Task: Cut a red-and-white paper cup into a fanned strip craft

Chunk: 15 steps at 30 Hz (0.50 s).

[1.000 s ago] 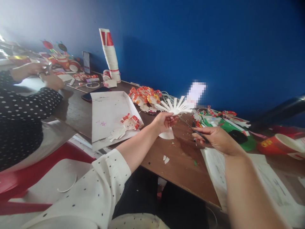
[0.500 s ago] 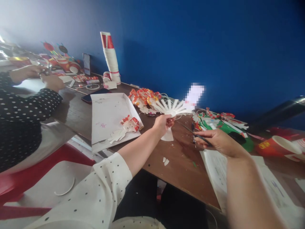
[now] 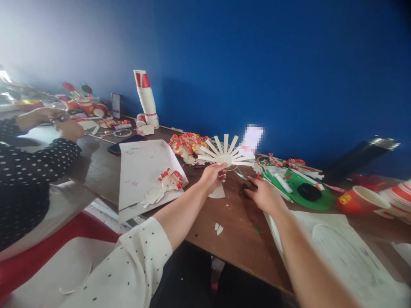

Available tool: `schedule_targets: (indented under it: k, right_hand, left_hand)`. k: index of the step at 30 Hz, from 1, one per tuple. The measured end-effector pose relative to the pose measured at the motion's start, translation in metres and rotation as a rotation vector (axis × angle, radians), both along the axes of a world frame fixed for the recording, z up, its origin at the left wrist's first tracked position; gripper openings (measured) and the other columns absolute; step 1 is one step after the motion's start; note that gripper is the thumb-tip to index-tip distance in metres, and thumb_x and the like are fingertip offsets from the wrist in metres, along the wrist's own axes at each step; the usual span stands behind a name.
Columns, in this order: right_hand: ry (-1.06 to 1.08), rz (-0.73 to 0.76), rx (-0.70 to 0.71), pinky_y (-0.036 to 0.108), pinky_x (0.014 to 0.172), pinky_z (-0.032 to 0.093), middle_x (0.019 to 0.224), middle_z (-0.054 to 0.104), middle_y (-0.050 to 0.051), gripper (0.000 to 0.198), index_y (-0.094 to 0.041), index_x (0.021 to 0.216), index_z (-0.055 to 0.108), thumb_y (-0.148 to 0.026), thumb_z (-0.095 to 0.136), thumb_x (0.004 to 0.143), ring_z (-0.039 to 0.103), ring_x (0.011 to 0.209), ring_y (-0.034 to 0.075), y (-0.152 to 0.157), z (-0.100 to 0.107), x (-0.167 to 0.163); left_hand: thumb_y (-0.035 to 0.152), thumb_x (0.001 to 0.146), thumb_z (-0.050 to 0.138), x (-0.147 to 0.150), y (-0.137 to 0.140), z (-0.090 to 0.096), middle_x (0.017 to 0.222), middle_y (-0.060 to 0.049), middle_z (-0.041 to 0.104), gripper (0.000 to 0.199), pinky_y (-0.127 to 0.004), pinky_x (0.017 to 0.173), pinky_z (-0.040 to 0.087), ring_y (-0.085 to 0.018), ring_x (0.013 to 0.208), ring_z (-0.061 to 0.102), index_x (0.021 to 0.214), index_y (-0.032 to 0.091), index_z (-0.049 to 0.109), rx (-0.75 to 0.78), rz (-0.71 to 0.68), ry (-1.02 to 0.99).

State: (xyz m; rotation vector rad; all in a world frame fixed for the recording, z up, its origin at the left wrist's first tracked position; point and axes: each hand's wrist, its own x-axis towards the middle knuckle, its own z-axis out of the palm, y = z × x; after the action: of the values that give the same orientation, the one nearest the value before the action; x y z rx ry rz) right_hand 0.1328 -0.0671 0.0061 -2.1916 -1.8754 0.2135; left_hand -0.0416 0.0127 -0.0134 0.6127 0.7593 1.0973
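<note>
My left hand (image 3: 213,176) is closed on a white paper cutout (image 3: 224,160), a round middle with narrow strips fanned out from it. Below those fingers shows a flared white paper piece (image 3: 218,191); whether it joins the cutout I cannot tell. Low over the brown table, my right hand (image 3: 266,193) has its thumb and forefinger apart. Metal scissor blades (image 3: 238,173) show just beyond its fingertips, and a dark part lies by the fingers, partly hidden. Small white paper scraps (image 3: 218,229) lie nearer to me on the table.
Left of my hands is a white box lid (image 3: 135,171) with a red-and-white paper figure (image 3: 170,179) on it. Behind stand stacked paper cups (image 3: 147,100) and more figures (image 3: 189,144). A green disc (image 3: 313,199) and red cup (image 3: 361,200) sit right. A co-worker's hands (image 3: 69,128) are far left.
My right hand has moved left and lower toward the table, its fingers loosening from the scissors. The paper cutout has turned more face-on in my left hand. The view has shifted slightly.
</note>
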Motion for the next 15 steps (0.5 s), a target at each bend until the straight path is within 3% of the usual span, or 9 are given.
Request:
schedule_targets:
  k: [3, 5, 8, 11, 13, 15]
  right_hand:
    - [-0.143, -0.048, 0.0, 0.041, 0.087, 0.046, 0.128, 0.062, 0.014, 0.057, -0.026, 0.137, 0.053, -0.046, 0.057, 0.084, 0.061, 0.113, 0.033, -0.002, 0.002, -0.01]
    - [-0.22, -0.039, -0.029, 0.042, 0.087, 0.045, 0.119, 0.067, 0.014, 0.049, -0.026, 0.132, 0.058, -0.043, 0.054, 0.086, 0.063, 0.108, 0.032, -0.002, 0.006, -0.014]
    - [-0.328, -0.031, -0.059, 0.048, 0.089, 0.041, 0.102, 0.071, 0.013, 0.036, -0.027, 0.116, 0.069, -0.041, 0.053, 0.087, 0.063, 0.103, 0.033, -0.002, 0.011, -0.018]
    - [-0.396, -0.076, -0.02, 0.052, 0.089, 0.04, 0.107, 0.068, 0.015, 0.031, -0.025, 0.099, 0.076, -0.045, 0.061, 0.082, 0.056, 0.112, 0.039, -0.002, 0.014, -0.018]
    - [-0.35, -0.09, 0.05, 0.05, 0.088, 0.042, 0.112, 0.066, 0.017, 0.031, -0.023, 0.098, 0.077, -0.045, 0.063, 0.081, 0.054, 0.114, 0.039, -0.001, 0.013, -0.016]
    - [-0.154, -0.083, 0.148, 0.044, 0.088, 0.045, 0.113, 0.067, 0.014, 0.033, -0.025, 0.105, 0.075, -0.043, 0.058, 0.084, 0.058, 0.11, 0.033, 0.004, 0.012, -0.014]
  left_hand:
    - [0.024, 0.069, 0.078, 0.006, 0.0, -0.004, 0.078, -0.005, 0.067, 0.017, -0.019, 0.052, 0.04, -0.006, 0.057, 0.053, 0.075, 0.013, 0.067, 0.034, -0.011, 0.038]
    - [0.023, 0.067, 0.079, 0.011, 0.0, -0.003, 0.078, -0.006, 0.067, 0.017, -0.02, 0.052, 0.04, -0.006, 0.057, 0.054, 0.075, 0.012, 0.067, 0.035, -0.006, 0.056]
    - [0.021, 0.066, 0.079, 0.019, 0.001, 0.004, 0.072, -0.004, 0.066, 0.018, -0.019, 0.051, 0.038, -0.006, 0.055, 0.052, 0.072, 0.012, 0.065, 0.017, 0.018, 0.051]
    - [0.018, 0.063, 0.08, 0.028, 0.003, 0.012, 0.069, -0.002, 0.064, 0.02, -0.019, 0.051, 0.037, -0.006, 0.055, 0.053, 0.074, 0.013, 0.064, -0.022, 0.044, 0.002]
    - [0.016, 0.063, 0.08, 0.036, 0.003, 0.013, 0.068, -0.002, 0.064, 0.02, -0.019, 0.051, 0.037, -0.006, 0.055, 0.053, 0.074, 0.013, 0.063, -0.04, 0.048, -0.035]
    - [0.016, 0.062, 0.08, 0.045, 0.003, 0.009, 0.065, 0.0, 0.063, 0.02, -0.019, 0.051, 0.036, -0.006, 0.053, 0.052, 0.072, 0.014, 0.062, -0.048, 0.05, -0.055]
